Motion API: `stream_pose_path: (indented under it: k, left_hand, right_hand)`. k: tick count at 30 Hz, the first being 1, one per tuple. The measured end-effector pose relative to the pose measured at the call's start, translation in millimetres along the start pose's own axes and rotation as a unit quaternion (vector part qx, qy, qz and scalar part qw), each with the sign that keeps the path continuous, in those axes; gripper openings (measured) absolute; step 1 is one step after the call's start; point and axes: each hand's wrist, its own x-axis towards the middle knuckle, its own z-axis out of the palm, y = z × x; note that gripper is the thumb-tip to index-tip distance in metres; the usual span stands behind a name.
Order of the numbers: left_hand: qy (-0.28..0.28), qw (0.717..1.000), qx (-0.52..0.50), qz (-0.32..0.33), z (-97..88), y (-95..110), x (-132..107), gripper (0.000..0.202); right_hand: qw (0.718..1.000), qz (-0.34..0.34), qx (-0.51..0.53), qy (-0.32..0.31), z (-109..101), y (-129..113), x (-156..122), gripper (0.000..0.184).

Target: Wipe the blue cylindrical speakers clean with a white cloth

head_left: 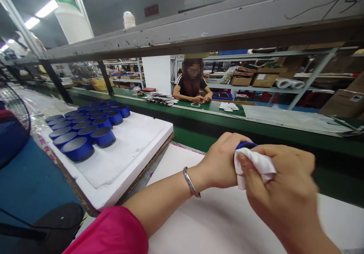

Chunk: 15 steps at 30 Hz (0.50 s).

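My left hand is closed around a blue ring, of which only the upper rim shows between my hands. A white cloth is pinched between the thumb and fingers of my right hand, pressed against the ring's near side. Most of the ring is hidden behind the cloth and my fingers. Both hands are above the white work surface. To the left, several similar blue rings with grey insides stand in rows on a white foam board.
Beyond my hands runs a green conveyor belt. A grey overhead shelf crosses above it. Across the belt a person sits near stacks of white pieces. At lower left is a round black base.
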Motion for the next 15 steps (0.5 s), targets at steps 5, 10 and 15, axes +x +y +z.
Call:
stream_pose_path:
  k: [5, 10, 15]
  left_hand:
    - [0.003, 1.000, 0.008, 0.023, 4.9, 2, -2, 0.058]
    - [0.022, 0.998, -0.028, 0.046, 0.1, 14, -3, 0.055]
    - [0.044, 0.998, -0.035, 0.009, -3.2, 11, -2, 0.056]
  right_hand:
    - [0.992, 0.076, -0.096, 0.017, 8, 45, 11, 0.029]
    - [0.934, 0.344, -0.058, -0.076, -21, 67, 38, 0.040]
    - [0.939, 0.342, 0.006, -0.021, -38, 26, 32, 0.043]
